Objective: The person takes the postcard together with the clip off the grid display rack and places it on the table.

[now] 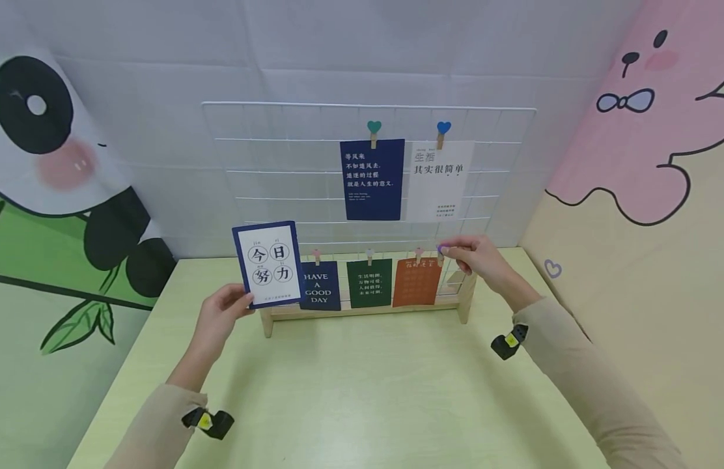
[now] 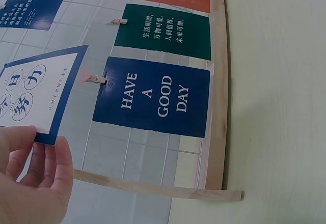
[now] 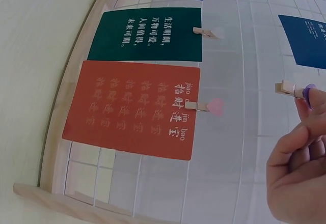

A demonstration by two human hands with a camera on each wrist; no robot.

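We get bright, even light all round, so only soft, faint shadows fall on the bench (image 1: 362, 391). No real glare. The head view bends at the edges like a fisheye, and both wrist views curve the wooden frame (image 2: 219, 107) noticeably.

A white wire grid (image 1: 268, 163) stands at the table's (image 1: 362, 391) rear edge (wooden base), bearing a navy card (image 1: 319, 285), green card (image 1: 369, 283) and orange card (image 1: 417, 282) along its bottom edge.
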